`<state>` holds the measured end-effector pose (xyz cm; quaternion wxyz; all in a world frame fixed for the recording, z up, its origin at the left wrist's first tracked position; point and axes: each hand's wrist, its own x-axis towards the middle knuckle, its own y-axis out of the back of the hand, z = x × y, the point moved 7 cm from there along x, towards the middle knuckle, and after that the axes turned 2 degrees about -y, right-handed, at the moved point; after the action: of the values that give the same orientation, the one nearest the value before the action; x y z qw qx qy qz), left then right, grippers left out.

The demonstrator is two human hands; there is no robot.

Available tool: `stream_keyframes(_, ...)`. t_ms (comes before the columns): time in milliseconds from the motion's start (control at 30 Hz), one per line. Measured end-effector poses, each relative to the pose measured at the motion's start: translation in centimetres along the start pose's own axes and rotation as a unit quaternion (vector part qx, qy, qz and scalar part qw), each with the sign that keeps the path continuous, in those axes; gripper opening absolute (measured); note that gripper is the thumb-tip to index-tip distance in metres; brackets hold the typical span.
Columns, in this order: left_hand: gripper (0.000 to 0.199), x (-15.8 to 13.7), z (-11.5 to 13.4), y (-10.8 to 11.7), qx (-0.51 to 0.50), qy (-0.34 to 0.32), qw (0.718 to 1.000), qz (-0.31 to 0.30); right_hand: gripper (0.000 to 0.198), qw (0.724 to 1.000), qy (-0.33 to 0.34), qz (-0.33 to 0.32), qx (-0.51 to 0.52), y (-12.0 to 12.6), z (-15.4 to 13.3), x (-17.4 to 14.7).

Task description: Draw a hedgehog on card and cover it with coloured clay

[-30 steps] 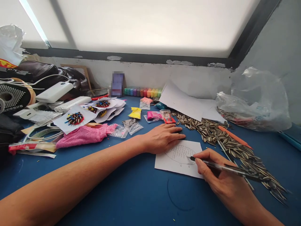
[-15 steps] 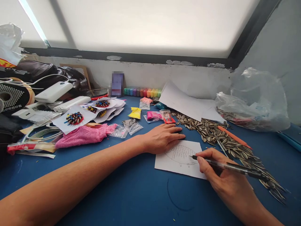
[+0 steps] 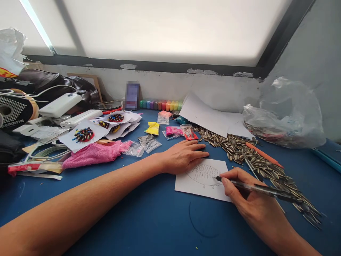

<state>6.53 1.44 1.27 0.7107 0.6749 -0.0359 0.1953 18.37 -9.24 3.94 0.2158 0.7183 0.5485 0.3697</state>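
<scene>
Where the blue table [image 3: 149, 217] meets the wall at its far edge, a band of seeds [image 3: 236, 151] begins and slants nearer along the right side. Your bag [image 3: 293, 121] sits at the far right corner; white sheets [image 3: 207, 115], left of it, overlap the seeds. Your right hand [image 3: 255, 206] pinches the pen, thumb against fingers. Your left hand [image 3: 183, 156] lies palm down, fingers slightly spread, over the far left corner of the card [image 3: 190, 186], which rests on the table left of the seeds. The pen [image 3: 262, 189] points at the rounded drawing [image 3: 205, 175]; whether its tip touches cannot be told.
</scene>
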Motion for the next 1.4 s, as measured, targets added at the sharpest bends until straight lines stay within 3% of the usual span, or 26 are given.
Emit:
stream_keyframes(300,0.041,0.0,-0.1,-0.1,-0.001,0.001,1.0,0.0,0.02,1.0,0.009,0.011,0.005,0.2,0.0,-0.1)
stream_keyframes(467,0.041,0.0,0.0,-0.1,-0.002,0.001,1.0,-0.005,0.023,0.999,-0.022,0.045,-0.02,0.8,0.6,-0.1)
stream_keyframes(667,0.042,0.0,0.0,0.0,-0.007,0.005,1.0,-0.003,0.025,0.999,-0.044,0.027,-0.015,0.5,1.3,-0.1)
stream_keyframes(1400,0.039,0.0,0.1,0.1,-0.008,0.01,1.0,-0.022,0.022,1.0,-0.019,0.009,-0.003,0.1,0.7,-0.1)
